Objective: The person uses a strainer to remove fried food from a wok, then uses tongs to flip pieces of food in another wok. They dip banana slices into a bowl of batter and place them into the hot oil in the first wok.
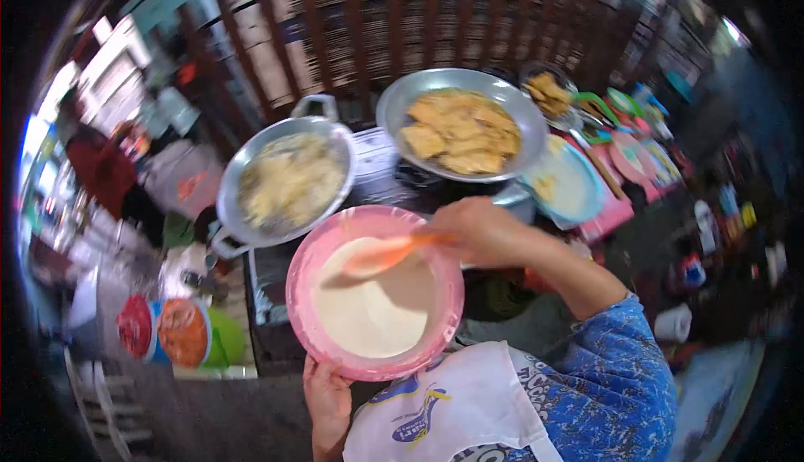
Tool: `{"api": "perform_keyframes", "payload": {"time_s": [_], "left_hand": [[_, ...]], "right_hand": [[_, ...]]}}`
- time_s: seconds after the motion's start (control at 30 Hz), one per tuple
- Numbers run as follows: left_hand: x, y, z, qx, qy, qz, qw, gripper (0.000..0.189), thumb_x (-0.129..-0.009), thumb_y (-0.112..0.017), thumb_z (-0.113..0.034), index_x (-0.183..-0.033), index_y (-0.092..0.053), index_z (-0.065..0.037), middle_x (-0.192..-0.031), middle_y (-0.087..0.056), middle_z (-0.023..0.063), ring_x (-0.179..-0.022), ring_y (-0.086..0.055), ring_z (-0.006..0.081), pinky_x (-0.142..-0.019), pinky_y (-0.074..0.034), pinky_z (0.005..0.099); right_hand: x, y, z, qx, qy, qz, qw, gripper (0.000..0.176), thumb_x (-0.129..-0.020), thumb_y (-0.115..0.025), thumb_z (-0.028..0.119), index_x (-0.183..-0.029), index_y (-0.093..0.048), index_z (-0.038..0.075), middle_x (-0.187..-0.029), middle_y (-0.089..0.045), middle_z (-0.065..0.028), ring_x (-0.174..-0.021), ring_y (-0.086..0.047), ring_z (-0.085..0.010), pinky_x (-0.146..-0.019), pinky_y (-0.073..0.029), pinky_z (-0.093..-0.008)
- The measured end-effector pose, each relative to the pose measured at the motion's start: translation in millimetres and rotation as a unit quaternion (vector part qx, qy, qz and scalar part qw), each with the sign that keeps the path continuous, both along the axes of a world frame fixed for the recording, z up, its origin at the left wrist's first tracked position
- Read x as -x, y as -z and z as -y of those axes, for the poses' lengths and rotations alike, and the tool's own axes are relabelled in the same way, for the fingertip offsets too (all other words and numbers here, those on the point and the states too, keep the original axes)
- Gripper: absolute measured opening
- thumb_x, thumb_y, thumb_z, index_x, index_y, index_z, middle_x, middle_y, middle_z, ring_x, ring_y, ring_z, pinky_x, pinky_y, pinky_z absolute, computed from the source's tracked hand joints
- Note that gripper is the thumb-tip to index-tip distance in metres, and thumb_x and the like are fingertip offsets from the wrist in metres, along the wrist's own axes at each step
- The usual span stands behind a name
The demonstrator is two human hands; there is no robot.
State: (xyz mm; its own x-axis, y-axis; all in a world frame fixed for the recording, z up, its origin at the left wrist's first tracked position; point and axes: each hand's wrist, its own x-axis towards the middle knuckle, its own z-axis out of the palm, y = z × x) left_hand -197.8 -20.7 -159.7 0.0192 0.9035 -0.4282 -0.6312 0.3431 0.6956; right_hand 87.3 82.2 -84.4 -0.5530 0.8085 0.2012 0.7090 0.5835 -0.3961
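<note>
My left hand (328,395) grips the near edge of a pink plastic basin (450,328), holding it slightly tilted in front of my apron. A pale, creamy batter (377,320) fills its lower part. My right hand (477,232) is closed around the handle of an orange serving spoon (381,258), which is blurred by motion. The spoon's head hangs over the batter and casts a shadow on it. Just beyond the basin, a two-handled pan (230,198) holds pale food in bubbling oil. A wider metal pan (394,98) beside it holds golden-brown fried pieces.
At right, a bluish bowl (596,211) of whitish liquid stands by a pink surface (615,221) with utensils. Behind it is a bowl of fried pieces (548,93). Colourful tubs (222,336) stand at left. A slatted wooden barrier (394,18) rises behind the pans.
</note>
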Motion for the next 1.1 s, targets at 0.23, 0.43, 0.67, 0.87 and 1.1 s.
{"api": "perform_keyframes", "payload": {"time_s": [0.23,0.43,0.67,0.87,1.1], "left_hand": [[-41.0,34.4,-4.2,-0.013,0.127,0.008,0.992,0.048,-0.064,-0.046,0.004,-0.111,-0.039,-0.002,-0.105,-0.047,0.01,-0.094,-0.049,0.0214,-0.08,-0.042,0.0358],[-95.8,93.1,-2.3,-0.121,0.293,-0.139,0.938,0.041,-0.076,-0.046,-0.007,-0.114,-0.033,0.004,-0.114,-0.041,0.0178,-0.096,-0.048,0.0266,-0.077,-0.044,0.038],[-171.5,129.2,1.5,0.015,0.327,-0.049,0.944,0.05,-0.078,-0.043,-0.012,-0.124,-0.025,-0.006,-0.119,-0.037,0.0182,-0.103,-0.045,0.0305,-0.082,-0.042,0.0449],[-238.1,107.9,7.6,-0.053,0.201,-0.056,0.977,0.047,-0.064,-0.045,0.0,-0.111,-0.038,0.001,-0.105,-0.047,0.0117,-0.094,-0.048,0.0213,-0.079,-0.042,0.0307],[-271.7,93.9,23.2,0.046,0.089,-0.038,0.994,0.041,-0.061,-0.048,0.008,-0.101,-0.046,0.001,-0.09,-0.054,0.009,-0.076,-0.054,0.017,-0.064,-0.047,0.026]], "right_hand": [[-19.3,57.4,90.0,-0.017,0.101,0.222,0.97,0.034,-0.067,-0.051,0.014,-0.1,-0.056,0.017,-0.078,-0.057,0.0006,-0.08,-0.054,-0.0142,-0.076,-0.036,-0.0318],[-124.7,54.6,93.1,-0.079,0.22,0.007,0.972,0.018,-0.068,-0.055,0.019,-0.084,-0.059,0.013,-0.071,-0.056,-0.0056,-0.07,-0.055,-0.0214,-0.063,-0.041,-0.0333],[-315.6,106.5,27.3,-0.06,0.436,-0.082,0.894,0.022,-0.068,-0.05,0.013,-0.086,-0.061,0.01,-0.079,-0.058,-0.013,-0.073,-0.056,-0.0298,-0.067,-0.044,-0.0388],[-442.8,165.0,-43.8,-0.039,0.501,-0.017,0.864,0.028,-0.066,-0.049,0.013,-0.091,-0.061,0.01,-0.084,-0.059,-0.0146,-0.08,-0.056,-0.0294,-0.069,-0.044,-0.0396],[-457.4,197.2,-110.0,0.029,0.467,-0.092,0.879,0.035,-0.07,-0.054,0.032,-0.097,-0.058,0.008,-0.092,-0.058,-0.0158,-0.084,-0.056,-0.03,-0.073,-0.043,-0.0379]]}}
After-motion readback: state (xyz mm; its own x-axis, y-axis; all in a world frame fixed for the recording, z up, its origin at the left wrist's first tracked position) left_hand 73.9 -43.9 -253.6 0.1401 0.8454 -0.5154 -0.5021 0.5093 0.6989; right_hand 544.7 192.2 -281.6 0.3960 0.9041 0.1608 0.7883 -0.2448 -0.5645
